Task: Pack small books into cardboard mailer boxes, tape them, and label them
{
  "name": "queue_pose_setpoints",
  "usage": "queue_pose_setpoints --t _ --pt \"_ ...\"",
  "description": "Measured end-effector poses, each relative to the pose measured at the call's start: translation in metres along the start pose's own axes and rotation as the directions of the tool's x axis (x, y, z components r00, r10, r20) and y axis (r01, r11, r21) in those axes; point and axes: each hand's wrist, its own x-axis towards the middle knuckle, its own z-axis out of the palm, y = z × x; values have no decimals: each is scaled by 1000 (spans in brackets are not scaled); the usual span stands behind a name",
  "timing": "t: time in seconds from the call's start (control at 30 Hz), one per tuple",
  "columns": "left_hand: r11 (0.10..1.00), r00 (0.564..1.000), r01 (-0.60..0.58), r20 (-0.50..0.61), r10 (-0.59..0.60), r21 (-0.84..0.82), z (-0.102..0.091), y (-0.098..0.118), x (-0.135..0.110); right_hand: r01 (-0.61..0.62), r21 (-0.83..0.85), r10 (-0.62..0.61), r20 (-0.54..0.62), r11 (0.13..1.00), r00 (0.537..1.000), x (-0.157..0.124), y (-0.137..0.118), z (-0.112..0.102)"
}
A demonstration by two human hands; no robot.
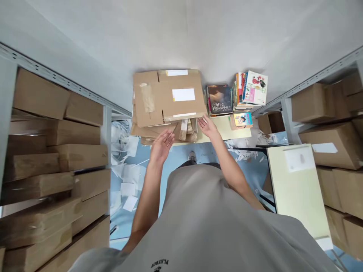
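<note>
A flattened cardboard box with white labels and strips of tape lies on top of a pile of folded cardboard, on a pale yellow table against the wall. My left hand is just in front of the pile's near edge, palm turned up, fingers stretched out and holding nothing. By the box's near right corner is my right hand, also open, its fingertips close to the cardboard; I cannot tell whether they touch it. To the right stands a stack of books with a dark-covered book on top.
A taller book stack and small books stand further right. Racks of cardboard boxes line both sides. A second pale table is at my right. Paper scraps litter the blue floor.
</note>
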Motion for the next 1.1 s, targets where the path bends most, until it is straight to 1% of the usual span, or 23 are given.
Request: queue_pose_setpoints --t 0.07,0.1,0.17,0.23,0.3,0.37,0.43,0.47,0.53,0.6,0.67,0.73,0.77,0.83,0.93,1.03,1.1 --pt "999 999 34 -16 -34 -26 -10 0 8 33 1 -33 28 999 999 -3 -4 10" --pt "998 998 51 -18 -52 -44 -11 1 13 56 -3 -56 41 998 998 -6 -5 15" --pt "992 996 85 -16 -86 -89 -8 7 27 113 -14 -112 70 994 991 -13 -8 25" --pt "985 996 94 3 -94 -141 3 18 41 167 -28 -163 112 986 980 -23 -11 33" --pt "984 999 43 21 -40 -175 17 32 51 214 -20 -208 159 977 965 -36 -14 38" --pt "984 997 -63 41 70 -164 31 47 52 256 -9 -249 192 967 949 -49 -19 37" --pt "979 983 -163 66 172 -121 44 59 46 299 -11 -292 192 954 937 -64 -24 27" --pt "975 975 -194 90 203 -104 50 63 40 321 -17 -313 179 947 933 -71 -27 19" --pt "970 960 -219 156 234 -102 63 67 28 368 -22 -362 138 930 922 -88 -32 -4" --pt "968 935 -230 255 248 -97 80 65 15 422 -5 -420 82 907 904 -107 -35 -33" --pt "965 895 -259 363 259 -48 101 57 1 486 27 -487 14 873 873 -131 -37 -67" --pt "950 844 -312 467 262 30 128 45 -16 557 39 -554 -66 830 830 -160 -40 -102" --pt "939 815 -339 519 258 66 142 39 -26 596 29 -590 -111 802 800 -175 -41 -119" --pt "917 742 -380 631 227 117 174 23 -48 676 5 -662 -204 736 722 -209 -43 -155" --pt "908 605 -389 786 125 155 223 -5 -86 789 20 -737 -343 613 582 -259 -45 -206" --pt "904 465 -390 885 27 177 269 -41 -124 864 10 -759 -472 503 448 -304 -41 -256" --pt "900 391 -393 920 -23 190 295 -70 -148 885 -36 -749 -550 464 370 -329 -34 -289"
